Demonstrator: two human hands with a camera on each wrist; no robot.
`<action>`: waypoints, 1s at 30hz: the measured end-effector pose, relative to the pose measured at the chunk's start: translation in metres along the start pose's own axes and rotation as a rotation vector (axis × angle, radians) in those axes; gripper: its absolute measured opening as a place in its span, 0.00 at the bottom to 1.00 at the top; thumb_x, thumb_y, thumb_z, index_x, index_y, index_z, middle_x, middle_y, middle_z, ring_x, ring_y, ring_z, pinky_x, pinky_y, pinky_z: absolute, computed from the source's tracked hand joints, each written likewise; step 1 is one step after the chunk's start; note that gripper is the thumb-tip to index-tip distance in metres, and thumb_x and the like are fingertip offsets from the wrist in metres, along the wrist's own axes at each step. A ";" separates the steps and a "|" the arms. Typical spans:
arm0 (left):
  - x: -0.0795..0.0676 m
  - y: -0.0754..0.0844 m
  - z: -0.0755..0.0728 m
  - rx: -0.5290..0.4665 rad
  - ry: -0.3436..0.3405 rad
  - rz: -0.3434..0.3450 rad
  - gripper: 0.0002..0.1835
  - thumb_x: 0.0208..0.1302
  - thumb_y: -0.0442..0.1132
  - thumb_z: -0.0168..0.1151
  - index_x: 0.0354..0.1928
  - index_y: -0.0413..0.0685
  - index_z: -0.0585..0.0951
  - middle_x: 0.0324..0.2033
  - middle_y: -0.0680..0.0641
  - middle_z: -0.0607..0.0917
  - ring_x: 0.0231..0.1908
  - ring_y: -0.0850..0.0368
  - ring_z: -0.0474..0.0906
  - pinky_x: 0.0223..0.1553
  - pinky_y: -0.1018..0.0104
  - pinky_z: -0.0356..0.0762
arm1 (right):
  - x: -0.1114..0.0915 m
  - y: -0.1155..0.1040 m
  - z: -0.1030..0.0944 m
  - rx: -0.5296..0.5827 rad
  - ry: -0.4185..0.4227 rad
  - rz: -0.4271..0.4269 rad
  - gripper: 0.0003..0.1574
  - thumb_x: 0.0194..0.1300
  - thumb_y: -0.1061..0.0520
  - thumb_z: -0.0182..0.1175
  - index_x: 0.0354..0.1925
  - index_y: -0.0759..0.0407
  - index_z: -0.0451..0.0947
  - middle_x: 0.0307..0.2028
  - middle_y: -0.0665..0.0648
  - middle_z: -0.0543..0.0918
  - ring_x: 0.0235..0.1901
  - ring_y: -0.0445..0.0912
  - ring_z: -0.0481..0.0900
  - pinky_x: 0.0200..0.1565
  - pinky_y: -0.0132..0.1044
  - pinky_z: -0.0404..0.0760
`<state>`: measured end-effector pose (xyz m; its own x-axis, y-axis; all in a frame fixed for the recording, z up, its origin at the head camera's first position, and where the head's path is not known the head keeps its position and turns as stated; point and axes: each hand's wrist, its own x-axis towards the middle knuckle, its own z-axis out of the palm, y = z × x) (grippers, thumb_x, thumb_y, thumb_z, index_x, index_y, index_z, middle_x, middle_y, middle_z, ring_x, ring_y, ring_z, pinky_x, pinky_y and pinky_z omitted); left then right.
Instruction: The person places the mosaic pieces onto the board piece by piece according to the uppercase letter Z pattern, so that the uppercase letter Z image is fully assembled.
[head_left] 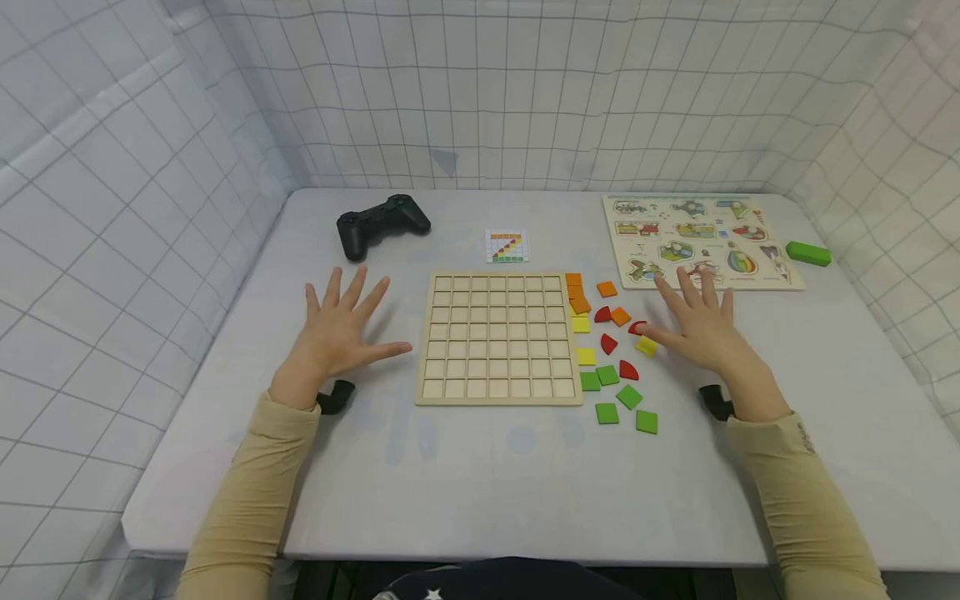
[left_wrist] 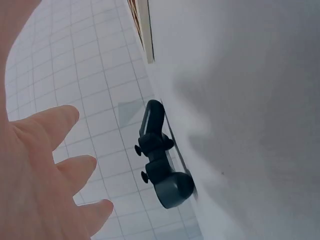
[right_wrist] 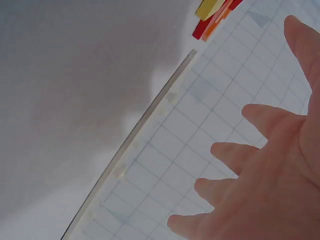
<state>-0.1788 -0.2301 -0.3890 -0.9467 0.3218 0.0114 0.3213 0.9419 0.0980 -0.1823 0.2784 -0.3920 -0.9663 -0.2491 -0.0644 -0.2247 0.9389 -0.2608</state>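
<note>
My left hand (head_left: 330, 333) is spread above the table, left of a wooden grid board (head_left: 498, 272) whose square cells hold nothing. It touches no object; in the left wrist view its fingers (left_wrist: 77, 172) stand apart, with the black game controller (left_wrist: 162, 165) beyond them. Fingers spread, my right hand (head_left: 697, 329) hovers at the right, holding nothing. Its thumb overlaps a red quarter-circle tile (head_left: 637, 327) and comes near a yellow square tile (head_left: 647, 345) in the head view. Loose orange tiles (head_left: 607, 289), red tiles (head_left: 628, 370) and green tiles (head_left: 629, 397) lie between board and hand.
A small pattern card (head_left: 507, 247) lies behind the board. At the back right are a picture puzzle board (head_left: 705, 242) and a green block (head_left: 808, 253). The controller sits at the back left. White grid-patterned walls (head_left: 525, 100) enclose the table's back and sides.
</note>
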 end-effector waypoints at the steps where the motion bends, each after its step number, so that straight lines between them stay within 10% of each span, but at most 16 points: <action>1: 0.000 0.001 -0.001 -0.015 0.000 0.007 0.56 0.50 0.78 0.51 0.74 0.57 0.47 0.72 0.39 0.41 0.69 0.34 0.27 0.59 0.27 0.22 | 0.001 -0.001 -0.001 0.018 -0.014 -0.010 0.58 0.61 0.29 0.52 0.74 0.55 0.40 0.72 0.69 0.35 0.68 0.63 0.19 0.60 0.70 0.24; 12: -0.007 0.004 -0.003 -0.224 0.004 0.042 0.51 0.55 0.70 0.55 0.74 0.58 0.46 0.73 0.42 0.39 0.70 0.38 0.30 0.62 0.29 0.31 | 0.022 -0.021 -0.008 0.202 -0.067 -0.130 0.51 0.61 0.37 0.60 0.72 0.59 0.52 0.72 0.67 0.42 0.70 0.64 0.32 0.63 0.69 0.42; 30: -0.005 0.007 0.016 -0.911 0.070 0.175 0.32 0.72 0.42 0.46 0.74 0.49 0.48 0.72 0.45 0.48 0.71 0.49 0.41 0.70 0.49 0.39 | 0.067 -0.059 -0.016 0.512 -0.123 -0.135 0.41 0.64 0.45 0.59 0.70 0.54 0.58 0.70 0.59 0.55 0.64 0.64 0.58 0.62 0.60 0.62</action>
<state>-0.1711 -0.2235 -0.4045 -0.8950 0.4178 0.1565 0.3473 0.4321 0.8323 -0.2358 0.2097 -0.3655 -0.9045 -0.4141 -0.1021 -0.2262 0.6688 -0.7082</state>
